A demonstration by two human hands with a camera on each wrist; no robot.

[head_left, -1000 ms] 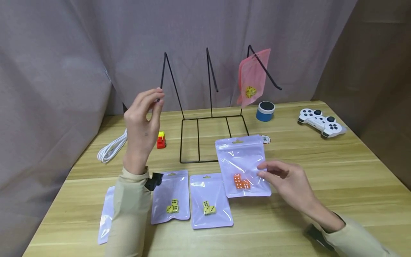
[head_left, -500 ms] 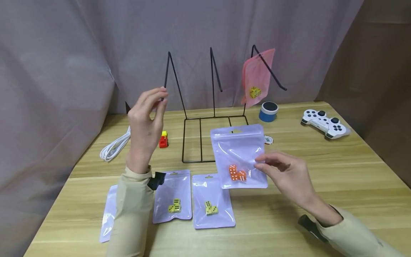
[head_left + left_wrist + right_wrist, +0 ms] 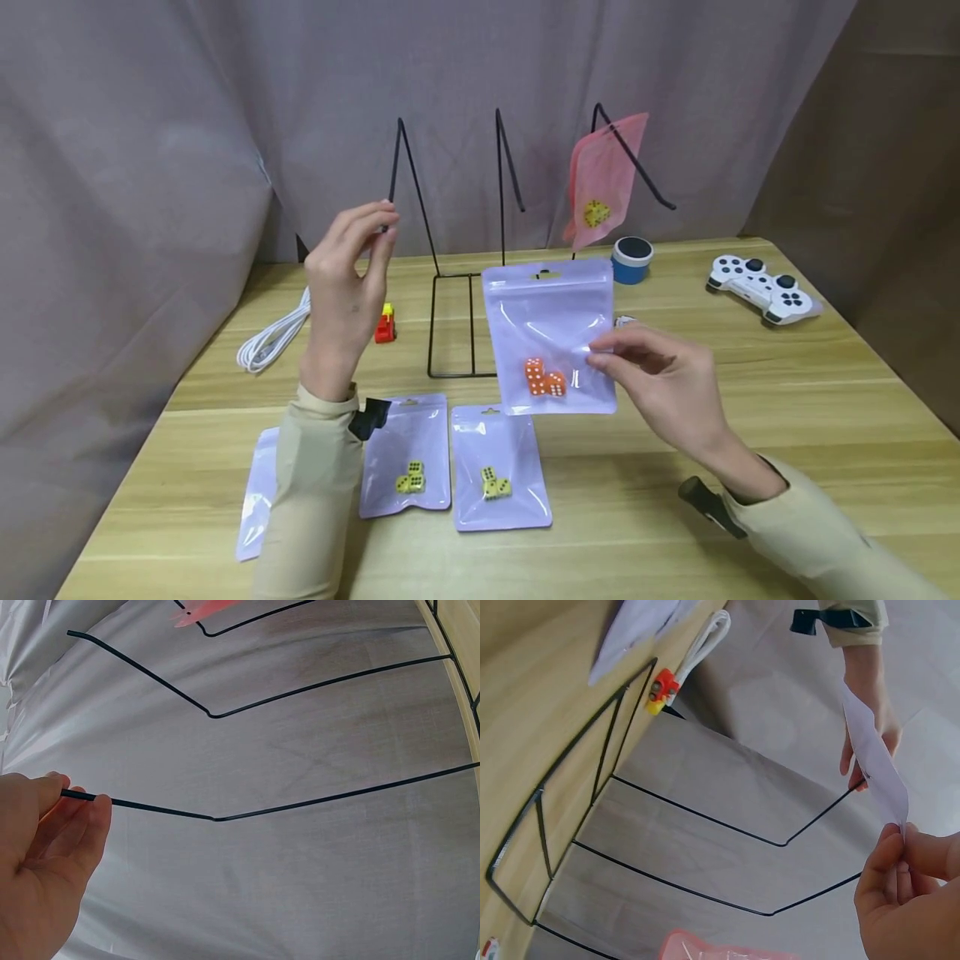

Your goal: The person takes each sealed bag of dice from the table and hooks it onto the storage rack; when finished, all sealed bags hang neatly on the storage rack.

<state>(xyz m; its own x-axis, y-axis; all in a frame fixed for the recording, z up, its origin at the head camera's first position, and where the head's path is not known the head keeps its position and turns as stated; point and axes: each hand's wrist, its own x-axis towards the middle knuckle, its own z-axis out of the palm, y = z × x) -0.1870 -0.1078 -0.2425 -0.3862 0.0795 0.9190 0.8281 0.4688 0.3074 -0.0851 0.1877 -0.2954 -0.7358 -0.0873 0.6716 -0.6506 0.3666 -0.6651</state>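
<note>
A lilac zip bag [image 3: 547, 321] with orange dice [image 3: 542, 379] in its lower part is held upright off the table. My right hand [image 3: 667, 387] pinches its right edge between thumb and fingers. My left hand [image 3: 347, 279] pinches the free end of the leftmost hook [image 3: 157, 808] on a black wire rack [image 3: 431, 325]. The middle hook [image 3: 509, 158] carries nothing. A pink bag [image 3: 611, 171] with yellow dice hangs on the right hook. The lilac bag hides part of the rack's base in the head view.
Two lilac bags [image 3: 405, 433] [image 3: 495, 446] with yellow dice lie in front; another lilac bag [image 3: 257, 496] is partly behind the left sleeve. Around the rack are a white cable [image 3: 270, 342], red-yellow toy vehicle [image 3: 386, 327], blue speaker [image 3: 632, 265] and white game controller [image 3: 759, 289].
My right hand has raised the lilac bag with orange dice and brought it slightly left, over the rack's base. My left hand keeps its pinch on the hook's end.
</note>
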